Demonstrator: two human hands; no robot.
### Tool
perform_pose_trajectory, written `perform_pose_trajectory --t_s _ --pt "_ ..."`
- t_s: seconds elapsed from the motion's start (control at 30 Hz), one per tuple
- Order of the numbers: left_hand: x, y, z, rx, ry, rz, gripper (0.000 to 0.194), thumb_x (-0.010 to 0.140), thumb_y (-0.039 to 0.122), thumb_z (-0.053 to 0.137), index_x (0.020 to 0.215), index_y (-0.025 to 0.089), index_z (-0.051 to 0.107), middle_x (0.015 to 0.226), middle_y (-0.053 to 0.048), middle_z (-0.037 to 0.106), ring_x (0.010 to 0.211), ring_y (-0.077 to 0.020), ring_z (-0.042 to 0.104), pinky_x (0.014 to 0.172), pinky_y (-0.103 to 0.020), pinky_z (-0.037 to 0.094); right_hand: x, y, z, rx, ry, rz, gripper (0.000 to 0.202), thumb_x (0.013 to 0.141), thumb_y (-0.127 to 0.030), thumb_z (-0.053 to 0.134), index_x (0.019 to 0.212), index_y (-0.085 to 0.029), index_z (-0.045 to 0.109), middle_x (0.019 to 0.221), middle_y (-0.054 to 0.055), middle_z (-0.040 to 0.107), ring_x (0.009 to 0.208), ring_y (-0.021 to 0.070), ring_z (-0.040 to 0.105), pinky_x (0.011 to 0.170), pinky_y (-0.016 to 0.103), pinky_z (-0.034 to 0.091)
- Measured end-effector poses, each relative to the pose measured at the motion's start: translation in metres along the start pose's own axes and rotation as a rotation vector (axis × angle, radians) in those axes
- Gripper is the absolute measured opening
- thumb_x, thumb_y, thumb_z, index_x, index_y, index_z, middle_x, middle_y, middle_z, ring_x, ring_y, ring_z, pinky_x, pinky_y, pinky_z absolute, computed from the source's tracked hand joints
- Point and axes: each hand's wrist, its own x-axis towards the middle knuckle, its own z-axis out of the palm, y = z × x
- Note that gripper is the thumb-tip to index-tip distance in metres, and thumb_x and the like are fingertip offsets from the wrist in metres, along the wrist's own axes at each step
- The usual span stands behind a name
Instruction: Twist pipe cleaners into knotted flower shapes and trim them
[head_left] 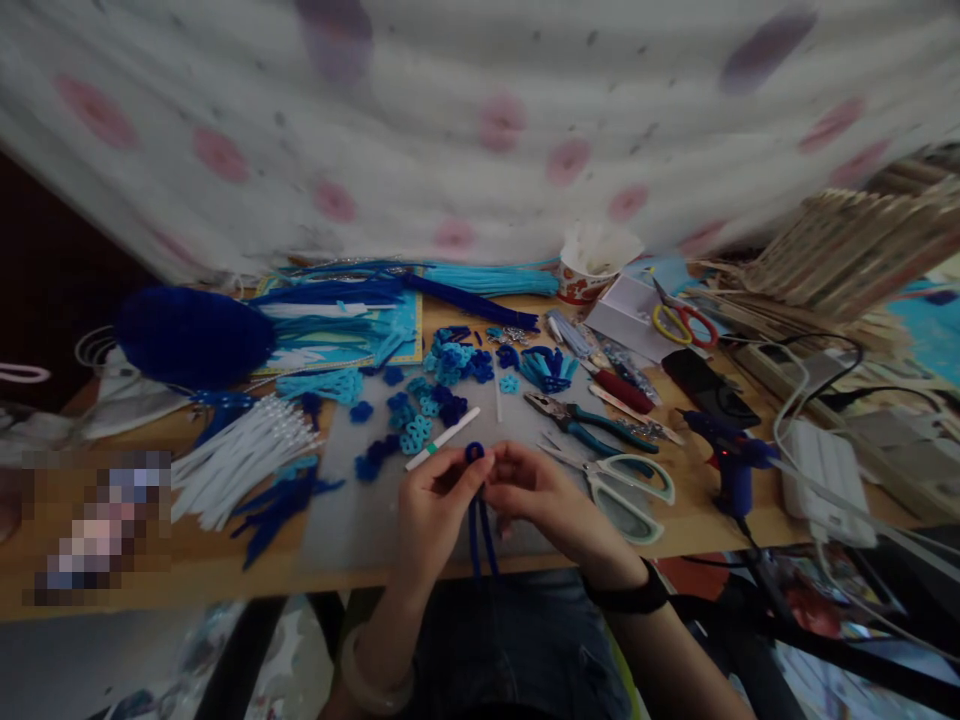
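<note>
Between my two hands, at the table's front edge, is a dark blue pipe cleaner (475, 535) with a small loop at its top and two tails hanging down. My left hand (437, 505) pinches it near the loop with thumb and fingers. From the other side my right hand (536, 495) grips it too, its fingertips meeting the left ones. Just beyond the left hand lies a white marker with a green band (442, 438). Scissors with pale green handles (630, 490) rest beside my right hand, and pliers with blue handles (600, 425) lie behind them.
Blue pipe cleaner flowers (450, 360) cover the grey mat (330, 520). White pipe cleaners (240, 460) and a dark blue fluffy ball (195, 335) sit at left. A blue glue gun (731, 465) with its cord, a power strip (825, 480) and red-yellow scissors (684, 325) are at right.
</note>
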Motion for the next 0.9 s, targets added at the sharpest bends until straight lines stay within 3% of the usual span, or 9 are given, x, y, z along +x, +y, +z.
perform_pose_trajectory --t_s 0.2,0.37,0.5,0.63,0.9 --pt "-0.002 0.002 -0.007 0.141 0.013 0.026 0.027 0.074 0.037 0.081 0.062 0.019 0.066 0.057 0.002 0.063 0.055 -0.0131 0.055 0.054 -0.023 0.044 -0.002 -0.005 -0.001 -0.034 -0.098 0.052 0.028 0.074 -0.039 0.084 0.086 -0.021 0.066 0.072 -0.005 0.057 0.054 0.0081 0.051 0.048 0.019 0.051" --pt "0.002 0.005 -0.015 0.085 -0.163 0.003 0.025 0.076 0.039 0.079 0.066 0.018 0.07 0.064 -0.001 0.067 0.062 -0.0151 0.06 0.06 -0.025 0.047 -0.006 -0.011 -0.004 -0.168 -0.132 0.035 0.029 0.075 -0.042 0.085 0.077 -0.021 0.065 0.062 -0.005 0.051 0.05 0.0093 0.042 0.044 0.022 0.041" --pt "0.003 0.012 -0.014 0.005 -0.251 -0.065 0.021 0.075 0.038 0.08 0.071 0.018 0.073 0.071 -0.004 0.074 0.068 -0.0176 0.067 0.067 -0.027 0.052 -0.01 -0.014 -0.009 -0.295 -0.177 -0.006 0.031 0.075 -0.042 0.085 0.073 -0.02 0.063 0.064 -0.006 0.05 0.056 0.0087 0.042 0.051 0.021 0.039" --pt "-0.002 0.015 -0.01 -0.05 -0.201 -0.098 0.024 0.071 0.037 0.084 0.068 0.018 0.07 0.065 -0.002 0.071 0.062 -0.0157 0.065 0.062 -0.026 0.051 -0.011 -0.013 -0.012 -0.257 -0.171 -0.048 0.036 0.072 -0.046 0.087 0.073 -0.018 0.064 0.07 -0.005 0.056 0.063 0.0093 0.048 0.062 0.023 0.043" --pt "-0.007 0.013 -0.012 -0.126 -0.087 -0.095 0.033 0.066 0.041 0.087 0.063 0.017 0.065 0.062 0.001 0.064 0.063 -0.0132 0.057 0.063 -0.025 0.046 -0.004 0.0 -0.007 -0.191 -0.09 -0.086 0.034 0.074 -0.048 0.086 0.075 -0.019 0.069 0.07 -0.003 0.055 0.065 0.012 0.046 0.061 0.025 0.038"
